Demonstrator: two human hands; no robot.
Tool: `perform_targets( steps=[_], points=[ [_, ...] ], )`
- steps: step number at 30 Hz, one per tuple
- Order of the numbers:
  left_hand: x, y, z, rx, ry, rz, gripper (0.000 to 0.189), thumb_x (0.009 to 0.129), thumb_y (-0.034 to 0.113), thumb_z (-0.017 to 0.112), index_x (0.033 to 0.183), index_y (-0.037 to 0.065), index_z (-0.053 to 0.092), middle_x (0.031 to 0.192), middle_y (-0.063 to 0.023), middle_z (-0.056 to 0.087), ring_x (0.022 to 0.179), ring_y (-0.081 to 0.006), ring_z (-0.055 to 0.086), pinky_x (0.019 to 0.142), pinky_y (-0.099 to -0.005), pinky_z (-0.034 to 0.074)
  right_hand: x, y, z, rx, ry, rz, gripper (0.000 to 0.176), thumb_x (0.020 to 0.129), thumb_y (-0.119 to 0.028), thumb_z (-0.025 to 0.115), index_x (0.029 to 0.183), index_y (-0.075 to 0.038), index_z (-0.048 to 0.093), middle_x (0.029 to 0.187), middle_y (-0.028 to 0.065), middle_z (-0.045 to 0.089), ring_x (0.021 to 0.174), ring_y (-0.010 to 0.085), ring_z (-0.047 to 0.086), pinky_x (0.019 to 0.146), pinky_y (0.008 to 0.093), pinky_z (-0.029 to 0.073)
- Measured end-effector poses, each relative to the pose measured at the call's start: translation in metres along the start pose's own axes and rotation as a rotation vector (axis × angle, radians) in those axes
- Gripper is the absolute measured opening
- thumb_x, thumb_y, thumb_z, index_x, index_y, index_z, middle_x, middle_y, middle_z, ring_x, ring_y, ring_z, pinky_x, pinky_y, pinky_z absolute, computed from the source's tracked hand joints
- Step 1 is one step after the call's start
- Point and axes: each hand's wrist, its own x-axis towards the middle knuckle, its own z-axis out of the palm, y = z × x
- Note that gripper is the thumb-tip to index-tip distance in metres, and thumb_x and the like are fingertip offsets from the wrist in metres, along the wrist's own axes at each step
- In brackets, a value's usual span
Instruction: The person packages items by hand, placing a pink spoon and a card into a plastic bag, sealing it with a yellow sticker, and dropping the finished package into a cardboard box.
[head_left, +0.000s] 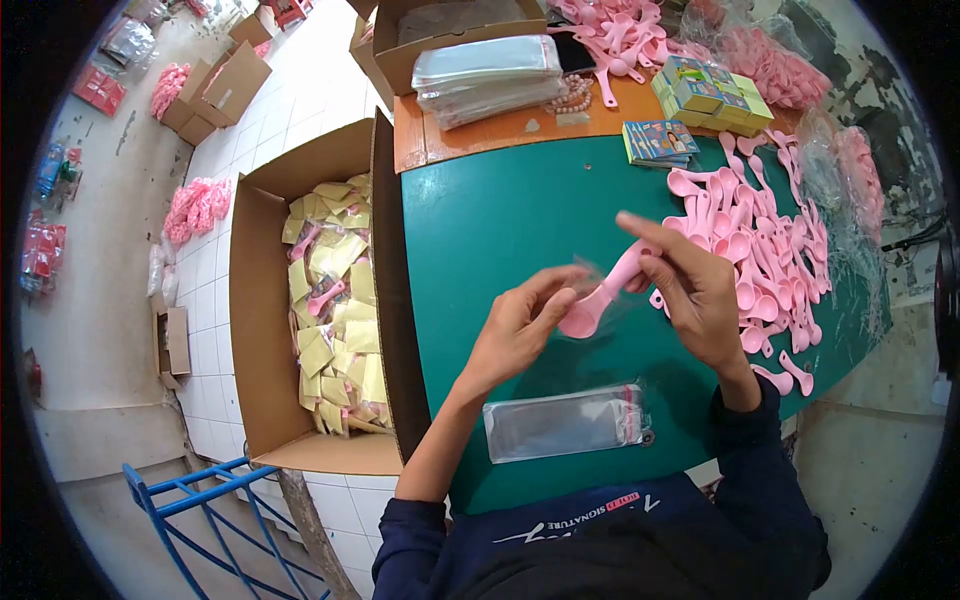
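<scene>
Over the green tabletop [480,220], a pink measuring spoon [610,292] is held between my two hands. My right hand [698,290] pinches its handle end, with the index finger raised. The spoon's bowl points down toward my left hand [520,325], whose thumb and fingers are closed on a clear plastic bag [592,268]. The thin film shows around the spoon, its edges hard to see. Below my hands lies a flat stack of clear bags [560,425]. To the right of my right hand spreads a heap of pink spoons [770,250].
A tall cardboard box [320,452] on the left holds many bagged spoons with yellowish cards [345,335]. Bundled clear bags [490,75], card stacks [660,142] and small boxes [705,90] line the table's far side. A blue metal frame [215,485] stands at lower left.
</scene>
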Motion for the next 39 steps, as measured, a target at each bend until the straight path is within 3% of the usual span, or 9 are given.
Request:
perform_targets(
  steps=[3,8,12,15,20,23,26,30,39],
  points=[
    [-0.001,-0.008,-0.008,0.087,-0.049,-0.008,0.031,0.096,0.023,0.048,0.101,-0.003,0.064,0.086,-0.0080,0.067,0.079,-0.0098,0.060,0.068,-0.0229,0.047,-0.002,0.001,-0.001,0.041,0.028,0.019,0.012,0.090,-0.009,0.057,0.097,0.000,0.061,0.088,0.0098,0.065,0.073,0.0130,0.062,0.066,0.0253,0.052],
    [0.005,0.010,-0.001,-0.145,0.074,0.120,0.036,0.098,0.026,0.043,0.099,-0.004,0.064,0.085,-0.0081,0.066,0.076,-0.0107,0.061,0.068,-0.0235,0.049,0.022,0.005,-0.007,-0.375,-0.266,-0.492,0.035,0.091,-0.035,0.053,0.091,-0.002,0.062,0.100,0.0082,0.064,0.098,0.0257,0.060,0.084,0.0358,0.047],
    [0.005,0.012,-0.008,-0.275,0.174,0.147,0.038,0.099,0.028,0.041,0.101,-0.003,0.063,0.090,-0.0121,0.067,0.077,-0.0157,0.065,0.069,-0.0259,0.053,0.086,0.049,-0.032,-0.056,-0.303,-0.427,0.039,0.094,-0.038,0.046,0.090,-0.005,0.067,0.098,0.0114,0.065,0.092,0.0245,0.060,0.082,0.0332,0.046],
    [-0.001,0.011,-0.021,-0.337,0.164,0.159,0.038,0.100,0.028,0.040,0.105,-0.002,0.061,0.094,-0.0173,0.067,0.081,-0.0194,0.067,0.069,-0.0264,0.055,0.169,0.119,-0.114,-0.923,0.127,0.048,0.042,0.090,-0.035,0.050,0.081,0.002,0.066,0.076,0.0172,0.065,0.075,0.0301,0.064,0.070,0.0330,0.050],
    [-0.011,0.014,-0.025,-0.299,0.183,0.099,0.038,0.100,0.027,0.039,0.109,-0.003,0.060,0.094,-0.0174,0.067,0.082,-0.0193,0.067,0.070,-0.0261,0.055,0.167,0.192,-0.127,-1.188,0.198,0.183,0.031,0.082,-0.028,0.060,0.085,0.003,0.064,0.084,0.0252,0.063,0.076,0.0373,0.062,0.068,0.0488,0.047],
    [-0.010,0.011,-0.027,-0.288,0.144,0.054,0.037,0.100,0.026,0.039,0.111,-0.003,0.059,0.095,-0.0174,0.067,0.083,-0.0193,0.067,0.072,-0.0261,0.055,0.163,0.200,-0.123,-1.362,0.476,-0.228,0.028,0.079,-0.022,0.063,0.093,0.002,0.062,0.087,0.0240,0.063,0.077,0.0379,0.062,0.068,0.0495,0.047],
    [-0.008,0.011,-0.026,-0.301,0.111,-0.007,0.035,0.100,0.024,0.040,0.111,-0.003,0.059,0.096,-0.0174,0.066,0.086,-0.0190,0.066,0.073,-0.0259,0.055,0.156,0.180,-0.127,-1.242,0.324,-0.207,0.027,0.078,-0.014,0.064,0.098,0.003,0.058,0.086,0.0191,0.064,0.069,0.0322,0.063,0.062,0.0432,0.051],
    [-0.003,0.005,-0.027,-0.292,0.064,-0.041,0.038,0.099,0.027,0.040,0.112,-0.003,0.058,0.096,-0.0185,0.066,0.087,-0.0206,0.066,0.075,-0.0281,0.055,0.078,0.044,-0.067,0.023,-0.047,0.027,0.018,0.085,-0.006,0.059,0.101,0.000,0.055,0.084,0.0072,0.062,0.060,0.0112,0.057,0.047,0.0220,0.045],
    [0.003,0.024,-0.022,-0.246,-0.050,-0.065,0.033,0.098,0.021,0.043,0.106,-0.007,0.060,0.091,-0.0179,0.066,0.086,-0.0199,0.066,0.077,-0.0284,0.055,0.019,-0.012,-0.040,-0.166,-0.118,0.052,0.008,0.086,-0.004,0.058,0.094,0.000,0.058,0.076,0.0038,0.062,0.059,0.0067,0.056,0.049,0.0204,0.045]
  ],
)
